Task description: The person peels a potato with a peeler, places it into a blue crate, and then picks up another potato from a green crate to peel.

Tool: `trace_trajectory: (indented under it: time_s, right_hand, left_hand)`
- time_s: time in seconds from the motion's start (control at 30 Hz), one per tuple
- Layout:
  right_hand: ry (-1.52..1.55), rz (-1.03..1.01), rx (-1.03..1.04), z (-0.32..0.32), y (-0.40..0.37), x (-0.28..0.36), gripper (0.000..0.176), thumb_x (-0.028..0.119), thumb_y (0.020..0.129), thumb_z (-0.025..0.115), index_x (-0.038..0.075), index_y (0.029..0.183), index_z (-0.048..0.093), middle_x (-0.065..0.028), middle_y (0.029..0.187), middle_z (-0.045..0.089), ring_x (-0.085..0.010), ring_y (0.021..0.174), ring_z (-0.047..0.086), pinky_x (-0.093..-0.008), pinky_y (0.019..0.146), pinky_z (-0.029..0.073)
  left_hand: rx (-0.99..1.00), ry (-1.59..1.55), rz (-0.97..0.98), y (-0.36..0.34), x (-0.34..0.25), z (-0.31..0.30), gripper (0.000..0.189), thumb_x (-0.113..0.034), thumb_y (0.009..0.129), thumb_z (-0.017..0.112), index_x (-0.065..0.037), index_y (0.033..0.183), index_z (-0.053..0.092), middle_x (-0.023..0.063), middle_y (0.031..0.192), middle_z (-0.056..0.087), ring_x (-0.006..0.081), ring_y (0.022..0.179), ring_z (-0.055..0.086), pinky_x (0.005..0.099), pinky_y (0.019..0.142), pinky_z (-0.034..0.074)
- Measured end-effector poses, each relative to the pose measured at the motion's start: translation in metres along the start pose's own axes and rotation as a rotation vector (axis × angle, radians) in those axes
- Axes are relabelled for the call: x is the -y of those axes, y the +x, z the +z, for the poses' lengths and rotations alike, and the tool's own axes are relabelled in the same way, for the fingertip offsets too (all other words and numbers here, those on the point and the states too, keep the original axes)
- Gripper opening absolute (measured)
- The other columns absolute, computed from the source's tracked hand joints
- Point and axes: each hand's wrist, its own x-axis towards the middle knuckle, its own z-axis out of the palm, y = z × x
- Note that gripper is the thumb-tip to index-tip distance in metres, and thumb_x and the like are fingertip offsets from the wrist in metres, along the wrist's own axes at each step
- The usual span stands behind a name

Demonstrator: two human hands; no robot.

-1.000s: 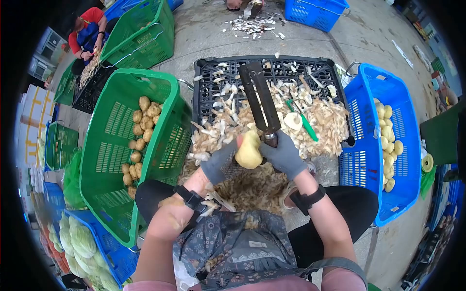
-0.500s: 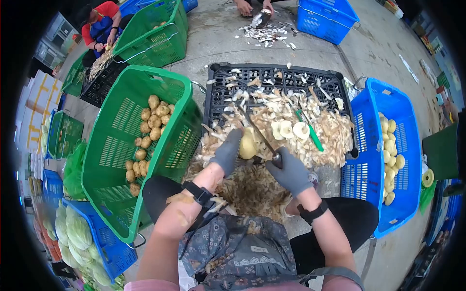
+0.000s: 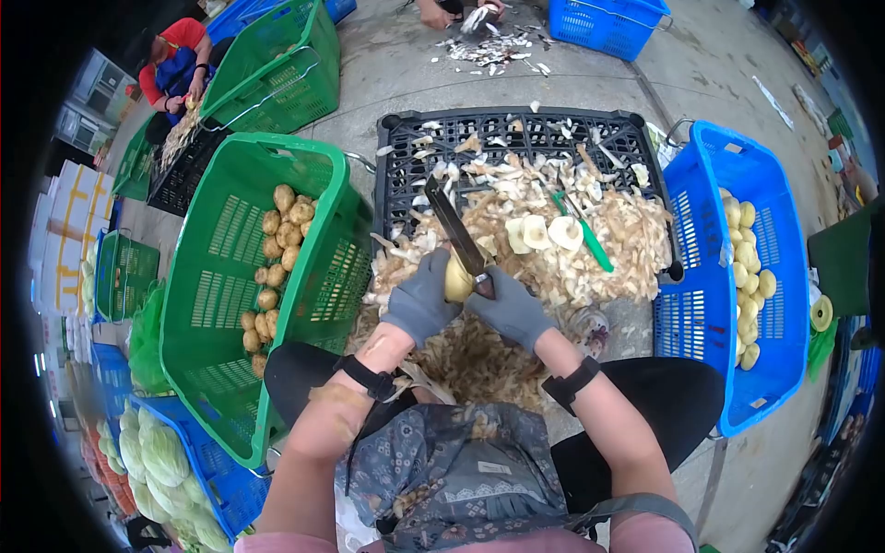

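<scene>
In a grey glove, my left hand [image 3: 421, 297] is closed around a pale peeled potato [image 3: 458, 278]. My right hand [image 3: 509, 309], also gloved, grips a knife [image 3: 456, 227] whose broad dark blade points up and to the left, right against the potato. Beneath and beyond them, a heap of peelings [image 3: 525, 203] covers much of a black crate [image 3: 406, 124] turned into a work surface. On the heap sit several pale cut slices [image 3: 535, 232] and a green-handled peeler [image 3: 590, 241].
A green basket [image 3: 217, 323] on the left holds unpeeled potatoes [image 3: 288, 226]. The blue basket [image 3: 779, 276] on the right holds peeled ones [image 3: 747, 276]. Cabbages [image 3: 152, 452] lie lower left. One person [image 3: 180, 60] works upper left; another person's hands [image 3: 438, 13] show at the top.
Both hands have come closer together and slightly nearer my body. The knife has turned so its flat blade shows and now lies across the potato, which the left hand covers more.
</scene>
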Motion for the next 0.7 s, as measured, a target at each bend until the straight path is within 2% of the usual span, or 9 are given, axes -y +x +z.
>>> trace_trajectory:
  time_s: [0.03,0.1,0.2,0.37,0.47,0.53,0.57,0.63,0.7]
  right_hand:
    - [0.010,0.039,0.025,-0.001,-0.001,0.006,0.042,0.033,0.074,0.059,0.002,0.100,0.049,-0.0153,0.085,0.059,-0.0295,0.079,0.059,-0.0361,0.073,0.044]
    - [0.037,-0.012,0.019,0.001,0.002,0.006,0.043,0.034,0.075,0.059,0.002,0.102,0.049,-0.0154,0.085,0.059,-0.0289,0.080,0.059,-0.0359,0.073,0.044]
    - [0.093,-0.085,0.037,0.005,0.012,-0.003,0.045,0.036,0.076,0.059,0.002,0.103,0.049,-0.0155,0.086,0.059,-0.0279,0.081,0.059,-0.0359,0.073,0.044]
    - [0.173,-0.105,0.007,0.003,0.005,-0.008,0.047,0.040,0.078,0.059,0.002,0.103,0.048,-0.0149,0.084,0.060,-0.0290,0.081,0.060,-0.0371,0.072,0.044]
    - [0.010,-0.013,-0.080,-0.009,-0.008,-0.004,0.046,0.035,0.079,0.061,0.003,0.108,0.049,-0.0117,0.075,0.058,-0.0234,0.071,0.059,-0.0322,0.066,0.045]
    - [-0.149,-0.039,-0.111,-0.009,-0.016,-0.008,0.036,0.033,0.080,0.057,0.007,0.103,0.049,-0.0113,0.080,0.063,-0.0334,0.074,0.061,-0.0416,0.062,0.046]
    - [-0.152,-0.037,-0.109,-0.008,-0.021,-0.006,0.036,0.033,0.080,0.057,0.007,0.103,0.049,-0.0113,0.080,0.063,-0.0334,0.074,0.061,-0.0416,0.062,0.046]
    - [-0.316,-0.206,-0.190,-0.004,-0.031,0.001,0.029,0.027,0.079,0.057,0.011,0.102,0.050,-0.0096,0.080,0.063,-0.0320,0.069,0.061,-0.0422,0.058,0.048]
    - [-0.338,-0.214,-0.181,0.001,-0.032,-0.001,0.028,0.025,0.079,0.057,0.011,0.102,0.050,-0.0092,0.079,0.063,-0.0313,0.069,0.062,-0.0417,0.059,0.048]
  left_hand:
    - [0.000,0.003,-0.004,0.000,0.004,0.003,0.075,-0.021,0.064,0.073,-0.006,0.126,0.034,0.0196,0.117,0.047,0.0384,0.094,0.056,0.0407,0.076,0.048]
    - [-0.168,-0.183,0.079,0.001,0.013,0.008,0.071,-0.019,0.063,0.074,-0.004,0.122,0.039,0.0189,0.107,0.053,0.0359,0.095,0.056,0.0395,0.077,0.047]
    - [-0.196,-0.346,0.054,0.006,0.014,0.010,0.068,-0.017,0.062,0.076,-0.003,0.118,0.042,0.0190,0.103,0.055,0.0346,0.095,0.055,0.0387,0.079,0.046]
    - [-0.276,-0.311,0.067,0.016,0.019,0.024,0.065,-0.018,0.059,0.079,-0.002,0.112,0.045,0.0196,0.100,0.055,0.0358,0.093,0.055,0.0390,0.078,0.045]
    - [-0.284,-0.246,-0.014,0.017,0.014,0.025,0.066,-0.019,0.059,0.079,-0.002,0.112,0.044,0.0195,0.098,0.054,0.0357,0.092,0.054,0.0389,0.077,0.045]
    - [-0.286,-0.198,-0.033,0.018,0.017,0.030,0.068,-0.020,0.059,0.079,-0.002,0.113,0.043,0.0189,0.097,0.053,0.0351,0.092,0.054,0.0381,0.078,0.045]
    - [-0.286,-0.202,-0.035,0.021,0.027,0.041,0.068,-0.020,0.059,0.079,-0.002,0.113,0.043,0.0189,0.097,0.053,0.0351,0.092,0.054,0.0381,0.078,0.045]
    - [-0.278,-0.192,0.150,0.029,0.047,0.058,0.061,-0.020,0.061,0.077,-0.002,0.111,0.047,0.0185,0.098,0.053,0.0342,0.092,0.054,0.0371,0.079,0.045]
    - [-0.276,-0.177,0.245,0.029,0.043,0.052,0.057,-0.020,0.062,0.076,-0.001,0.108,0.049,0.0182,0.099,0.054,0.0336,0.092,0.054,0.0366,0.079,0.045]
